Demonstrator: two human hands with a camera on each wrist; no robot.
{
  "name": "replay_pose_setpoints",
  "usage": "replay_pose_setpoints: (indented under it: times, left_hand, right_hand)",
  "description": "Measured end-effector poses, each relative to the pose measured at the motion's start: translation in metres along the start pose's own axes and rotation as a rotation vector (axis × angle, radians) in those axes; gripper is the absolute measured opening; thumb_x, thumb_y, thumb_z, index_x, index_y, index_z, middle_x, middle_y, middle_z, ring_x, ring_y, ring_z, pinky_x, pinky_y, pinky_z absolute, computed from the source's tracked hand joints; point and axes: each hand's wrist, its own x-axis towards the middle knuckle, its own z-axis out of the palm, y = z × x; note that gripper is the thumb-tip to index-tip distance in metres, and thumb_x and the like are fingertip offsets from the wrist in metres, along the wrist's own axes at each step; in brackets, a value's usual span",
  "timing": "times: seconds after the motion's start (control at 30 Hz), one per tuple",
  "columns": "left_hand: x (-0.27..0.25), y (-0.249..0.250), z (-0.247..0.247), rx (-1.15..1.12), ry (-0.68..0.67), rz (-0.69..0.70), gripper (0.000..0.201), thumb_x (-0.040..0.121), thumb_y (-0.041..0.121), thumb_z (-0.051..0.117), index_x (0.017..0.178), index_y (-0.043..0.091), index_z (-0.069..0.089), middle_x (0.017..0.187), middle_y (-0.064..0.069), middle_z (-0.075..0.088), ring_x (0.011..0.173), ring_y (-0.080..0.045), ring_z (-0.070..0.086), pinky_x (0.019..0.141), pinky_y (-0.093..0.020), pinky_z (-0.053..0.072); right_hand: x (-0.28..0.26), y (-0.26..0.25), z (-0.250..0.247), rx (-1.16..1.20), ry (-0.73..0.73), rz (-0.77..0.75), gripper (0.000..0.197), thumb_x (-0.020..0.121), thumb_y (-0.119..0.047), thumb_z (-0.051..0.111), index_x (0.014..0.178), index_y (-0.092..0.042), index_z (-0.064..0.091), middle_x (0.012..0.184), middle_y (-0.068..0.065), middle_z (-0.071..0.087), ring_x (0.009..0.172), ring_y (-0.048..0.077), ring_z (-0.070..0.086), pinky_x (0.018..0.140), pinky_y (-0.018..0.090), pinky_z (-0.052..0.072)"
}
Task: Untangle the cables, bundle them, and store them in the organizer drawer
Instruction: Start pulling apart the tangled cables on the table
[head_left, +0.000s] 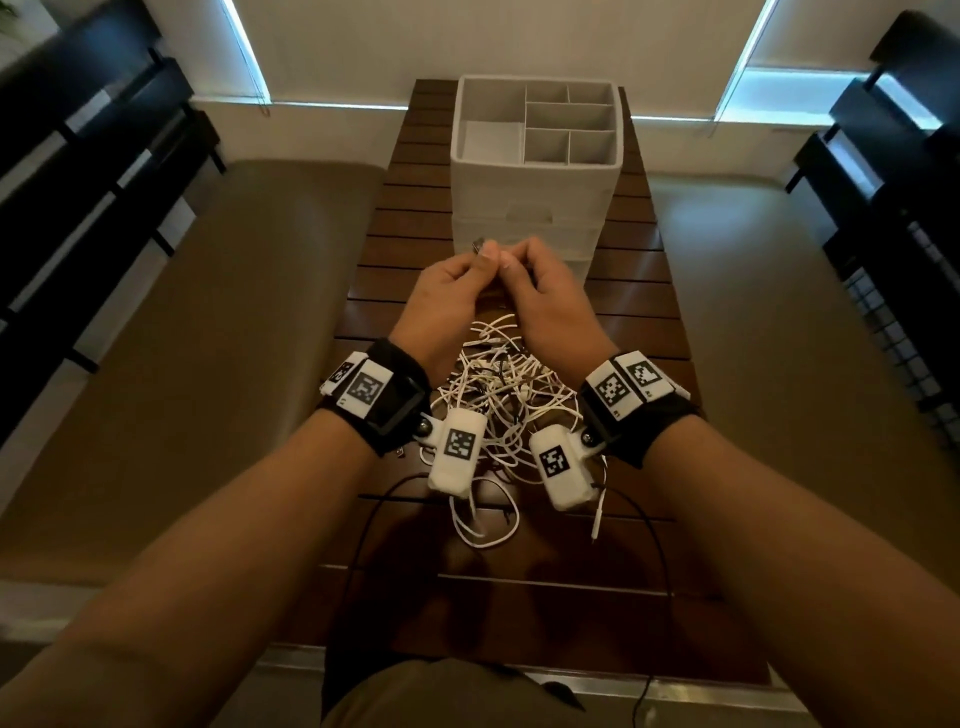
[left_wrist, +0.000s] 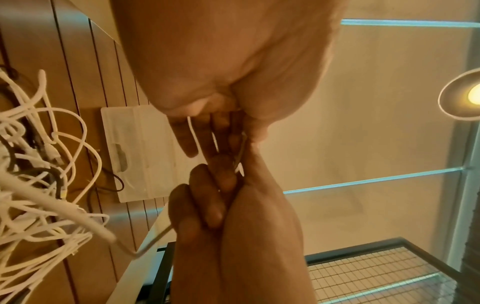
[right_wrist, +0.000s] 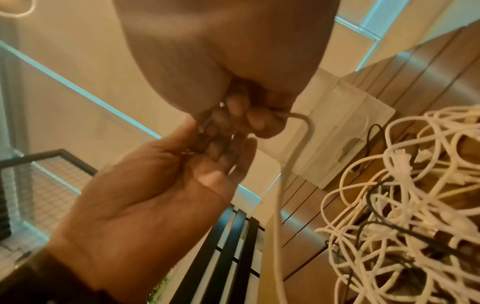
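Observation:
A tangle of white cables (head_left: 498, 384) with a few dark ones lies on the slatted wooden table (head_left: 639, 291); it also shows as the tangle (left_wrist: 39, 185) and the tangle (right_wrist: 402, 205). Above its far side both hands meet, fingertips together. My left hand (head_left: 480, 255) pinches a metal plug (head_left: 478, 244) at one cable's end. My right hand (head_left: 511, 260) curls its fingers round the same white cable (right_wrist: 283, 174), which hangs down to the pile. Behind stands the white organizer (head_left: 530, 192), its drawer fronts flush and its divided top tray holding nothing.
Black slatted furniture (head_left: 78, 156) stands left and dark shelving (head_left: 893, 208) right of the narrow table. Thin black wires (head_left: 649, 530) run from the wrist devices across the near table. A lit lamp (left_wrist: 462, 98) and a wire-mesh rack (left_wrist: 376, 277) are off to the side.

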Motion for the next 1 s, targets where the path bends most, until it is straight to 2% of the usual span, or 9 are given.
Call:
replay_pose_setpoints:
  times: [0.07, 0.13, 0.23, 0.3, 0.37, 0.57, 0.73, 0.87, 1.0]
  left_hand:
    - [0.0, 0.005, -0.001, -0.101, -0.009, 0.03, 0.039, 0.114, 0.03, 0.041, 0.116, 0.002, 0.067, 0.117, -0.018, 0.073, 0.114, -0.032, 0.069, 0.103, -0.047, 0.055]
    - [0.001, 0.016, -0.002, -0.198, -0.034, 0.063, 0.038, 0.113, 0.037, 0.036, 0.101, 0.01, 0.06, 0.102, -0.014, 0.072, 0.104, -0.031, 0.07, 0.094, -0.047, 0.057]
    - [0.006, 0.046, -0.016, -0.357, -0.066, 0.116, 0.046, 0.113, 0.045, 0.029, 0.087, 0.014, 0.053, 0.068, 0.002, 0.052, 0.064, -0.015, 0.059, 0.074, -0.037, 0.058]
    - [0.009, 0.071, -0.036, -0.444, -0.075, 0.144, 0.054, 0.113, 0.049, 0.026, 0.08, 0.016, 0.053, 0.06, 0.006, 0.039, 0.049, -0.007, 0.039, 0.052, -0.024, 0.043]
    - [0.009, 0.087, -0.055, -0.443, -0.073, 0.163, 0.056, 0.112, 0.052, 0.026, 0.076, 0.018, 0.052, 0.058, 0.007, 0.031, 0.045, -0.006, 0.028, 0.043, -0.022, 0.031]
    - [0.003, 0.052, -0.042, -0.106, 0.008, 0.095, 0.034, 0.11, 0.041, 0.048, 0.08, 0.024, 0.048, 0.065, 0.006, 0.031, 0.049, -0.008, 0.022, 0.039, -0.02, 0.025]
    - [0.0, 0.034, -0.028, -0.093, 0.044, 0.007, 0.04, 0.111, 0.047, 0.044, 0.083, 0.02, 0.056, 0.068, 0.002, 0.049, 0.047, -0.008, 0.034, 0.04, -0.021, 0.028]
    - [-0.002, 0.034, -0.033, -0.129, 0.041, 0.017, 0.055, 0.111, 0.055, 0.033, 0.068, 0.023, 0.045, 0.056, 0.005, 0.032, 0.044, -0.01, 0.023, 0.037, -0.022, 0.023]
    - [-0.004, 0.057, -0.057, -0.267, 0.089, 0.108, 0.054, 0.112, 0.055, 0.026, 0.07, 0.023, 0.039, 0.056, 0.006, 0.024, 0.044, -0.01, 0.015, 0.034, -0.022, 0.019]
  right_hand:
    - [-0.002, 0.002, -0.001, -0.038, -0.061, -0.075, 0.019, 0.11, -0.03, 0.049, 0.104, -0.018, 0.063, 0.102, -0.003, 0.072, 0.094, 0.011, 0.069, 0.086, 0.038, 0.058]
    - [-0.006, 0.004, 0.0, -0.156, -0.105, -0.09, 0.02, 0.11, -0.03, 0.048, 0.095, -0.023, 0.061, 0.086, -0.011, 0.065, 0.076, 0.002, 0.06, 0.073, 0.035, 0.051]
    - [-0.024, 0.026, -0.012, -0.305, -0.215, 0.01, 0.033, 0.11, -0.036, 0.047, 0.081, -0.025, 0.056, 0.069, -0.012, 0.054, 0.06, 0.004, 0.048, 0.062, 0.032, 0.042]
    - [-0.04, 0.047, -0.028, -0.322, -0.317, 0.144, 0.04, 0.11, -0.04, 0.046, 0.077, -0.021, 0.056, 0.062, -0.013, 0.051, 0.052, 0.001, 0.045, 0.057, 0.029, 0.04]
    - [-0.054, 0.058, -0.042, -0.299, -0.35, 0.26, 0.045, 0.11, -0.043, 0.044, 0.079, -0.015, 0.058, 0.057, -0.013, 0.05, 0.045, 0.001, 0.043, 0.052, 0.025, 0.038]
    - [-0.044, 0.021, -0.055, 0.042, -0.315, 0.29, 0.052, 0.11, -0.048, 0.038, 0.088, -0.009, 0.064, 0.058, -0.002, 0.036, 0.045, 0.011, 0.029, 0.041, 0.023, 0.024]
    - [-0.049, 0.031, -0.049, -0.51, -0.796, 0.594, 0.055, 0.107, -0.057, 0.038, 0.11, -0.011, 0.068, 0.076, 0.009, 0.065, 0.051, 0.016, 0.062, 0.05, 0.029, 0.054]
    - [-0.053, 0.043, -0.052, -0.321, -0.776, 0.622, 0.048, 0.108, -0.05, 0.044, 0.119, -0.01, 0.068, 0.085, 0.012, 0.072, 0.073, 0.027, 0.072, 0.065, 0.035, 0.062]
    - [-0.062, 0.056, -0.061, -0.211, -0.751, 0.723, 0.083, 0.089, -0.079, 0.036, 0.128, -0.011, 0.065, 0.097, 0.018, 0.075, 0.088, 0.04, 0.076, 0.079, 0.048, 0.063]
